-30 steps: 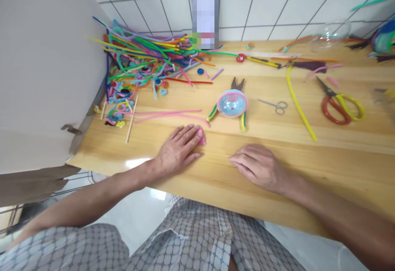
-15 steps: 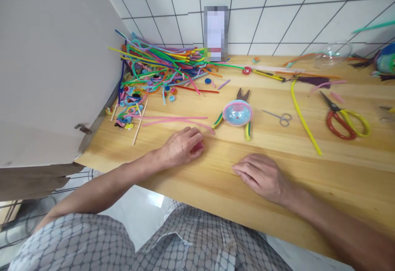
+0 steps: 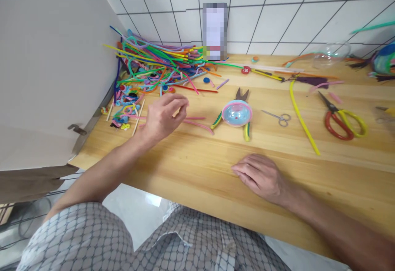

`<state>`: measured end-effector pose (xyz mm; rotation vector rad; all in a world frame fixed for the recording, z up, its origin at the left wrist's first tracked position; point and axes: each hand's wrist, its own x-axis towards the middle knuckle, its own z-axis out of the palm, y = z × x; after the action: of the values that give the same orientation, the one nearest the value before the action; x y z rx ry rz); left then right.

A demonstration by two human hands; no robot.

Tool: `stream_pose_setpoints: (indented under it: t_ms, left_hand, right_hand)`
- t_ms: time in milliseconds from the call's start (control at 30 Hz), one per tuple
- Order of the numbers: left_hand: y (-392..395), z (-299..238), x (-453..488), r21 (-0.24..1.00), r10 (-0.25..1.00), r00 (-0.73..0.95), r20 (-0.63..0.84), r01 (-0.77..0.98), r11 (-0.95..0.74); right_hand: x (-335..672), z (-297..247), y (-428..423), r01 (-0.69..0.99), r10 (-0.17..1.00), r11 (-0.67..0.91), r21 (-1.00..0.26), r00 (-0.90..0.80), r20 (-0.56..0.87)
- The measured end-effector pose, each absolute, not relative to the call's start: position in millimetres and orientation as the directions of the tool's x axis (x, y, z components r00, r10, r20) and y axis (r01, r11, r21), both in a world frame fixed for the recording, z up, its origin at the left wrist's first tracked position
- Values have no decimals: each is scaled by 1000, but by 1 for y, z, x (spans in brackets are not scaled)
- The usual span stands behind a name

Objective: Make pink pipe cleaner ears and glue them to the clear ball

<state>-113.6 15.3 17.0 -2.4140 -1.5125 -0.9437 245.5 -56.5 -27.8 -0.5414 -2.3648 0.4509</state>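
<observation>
My left hand point(image 3: 165, 114) hovers over the left part of the table, its fingers curled in toward the thumb. Nothing shows between the fingertips. Beneath and beside it lie pink pipe cleaners point(image 3: 197, 123), partly covered by the hand, and a thin pale stick point(image 3: 138, 117). My right hand point(image 3: 261, 176) rests on the wood near the front edge, fingers folded together and no object visible in them. Farther back, a clear half-sphere bowl point(image 3: 237, 113) with a pink and blue rim sits on top of pliers point(image 3: 247, 133) with yellow-green handles.
A heap of coloured pipe cleaners point(image 3: 163, 57) fills the back left. A phone point(image 3: 214, 32) leans on the tiled wall. Small scissors point(image 3: 284, 120), a yellow pipe cleaner point(image 3: 304, 122), red-and-yellow scissors point(image 3: 341, 124) and a utility knife point(image 3: 267, 74) lie rightward.
My left hand has lifted and moved left and away from me, from the bare wood to above the pink pipe cleaners. My right hand stays in place.
</observation>
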Motion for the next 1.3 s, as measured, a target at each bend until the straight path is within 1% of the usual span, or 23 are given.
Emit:
stream_pose_setpoints:
  t_ms: [33, 67, 167, 200, 233, 300, 367, 400, 433, 567, 667, 767, 900, 1033, 1100, 1200, 1300]
  left_hand:
    - [24, 10, -117, 185, 762, 277, 585, 869, -458]
    - [30, 1, -120, 174, 779, 284, 558, 879, -445]
    - [40, -24, -127, 204, 855, 369, 363, 865, -460]
    - [39, -29, -130, 236, 862, 378, 338, 852, -467]
    - [37, -30, -133, 281, 865, 373, 334, 837, -469]
    - [31, -25, -141, 356, 874, 296, 385, 826, -437]
    - [22, -14, -149, 365, 872, 236, 428, 838, -406]
    - [17, -9, -153, 358, 875, 230, 427, 845, -397]
    - [11, -5, -156, 349, 877, 262, 403, 842, -412]
    - [-6, -4, -159, 286, 864, 439, 245, 819, -497]
    - [-8, -11, -155, 303, 866, 449, 222, 812, -499]
    - [-4, -15, -150, 287, 888, 403, 219, 843, -454]
    - [1, -13, -147, 196, 913, 368, 178, 896, -399]
    - [4, -5, -146, 53, 896, 437, 80, 896, -441]
    - [7, -2, -147, 18, 882, 470, 41, 882, -470]
    - [13, 2, -149, 35, 881, 467, 74, 882, -470]
    - [19, 2, -157, 81, 898, 401, 179, 904, -420]
  right_hand:
    - [246, -27, -56, 262, 489, 855, -448, -696, 526]
    - [246, -27, -56, 264, 489, 855, -446, -696, 526]
    - [246, -27, -56, 275, 490, 859, -432, -690, 534]
    - [246, -27, -56, 276, 489, 860, -430, -690, 534]
    - [246, -27, -56, 276, 488, 860, -430, -692, 532]
    - [246, -26, -56, 271, 486, 859, -434, -696, 529]
    - [245, -25, -56, 273, 491, 856, -439, -698, 521]
    - [245, -25, -56, 277, 494, 854, -441, -698, 518]
    - [245, -24, -56, 280, 497, 852, -442, -698, 516]
    - [245, -23, -55, 274, 489, 856, -438, -704, 516]
    - [247, -22, -54, 269, 488, 853, -447, -715, 502]
    - [248, -22, -53, 287, 508, 840, -461, -716, 480]
    - [247, -21, -51, 262, 481, 858, -442, -713, 510]
    - [244, -20, -50, 259, 459, 874, -410, -717, 524]
    - [243, -20, -50, 267, 455, 878, -397, -721, 523]
    - [243, -20, -51, 273, 456, 879, -391, -722, 521]
    - [243, -20, -52, 280, 463, 876, -392, -714, 526]
